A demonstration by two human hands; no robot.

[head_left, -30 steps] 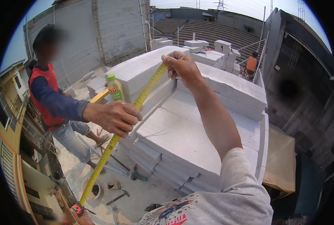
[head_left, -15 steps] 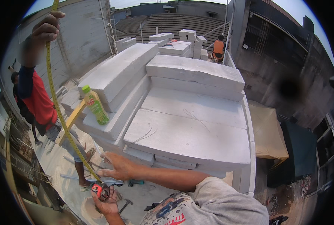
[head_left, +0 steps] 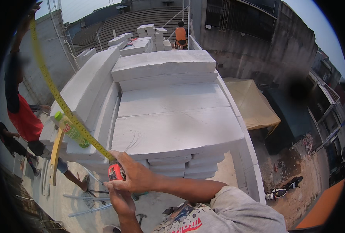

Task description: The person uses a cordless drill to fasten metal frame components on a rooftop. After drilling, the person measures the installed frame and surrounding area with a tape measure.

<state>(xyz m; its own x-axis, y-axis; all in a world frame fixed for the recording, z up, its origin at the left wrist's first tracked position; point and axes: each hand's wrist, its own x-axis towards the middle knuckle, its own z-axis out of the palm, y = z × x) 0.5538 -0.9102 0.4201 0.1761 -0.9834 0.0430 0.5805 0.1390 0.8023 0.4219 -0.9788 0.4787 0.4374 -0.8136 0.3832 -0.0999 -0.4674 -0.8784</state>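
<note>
A red tape measure [head_left: 116, 171] is held low in front of me, left of the blocks. My right hand [head_left: 135, 171] reaches across from the right and wraps the case, its thumb by the blade's mouth. From below, my left hand [head_left: 121, 198] closes against the case's lower side; its grip is partly hidden. The yellow tape blade [head_left: 60, 95] runs taut up and left to a co-worker's raised hand [head_left: 35, 8]. It passes in front of a green-capped drink bottle [head_left: 72, 130] standing on the white blocks.
White lightweight blocks [head_left: 180, 128] are stacked ahead. A yellow spirit level [head_left: 56, 157] leans at the left stack, near a co-worker in red [head_left: 24, 120]. Metal lengths [head_left: 88, 209] and a hammer [head_left: 141, 217] lie on the floor. Beyond the right edge, a beige canopy [head_left: 250, 103] sits lower down.
My right hand has come onto the tape measure, which is now higher and nearer the blocks. The view has swung right. The co-worker's tape-holding hand appears further up and left.
</note>
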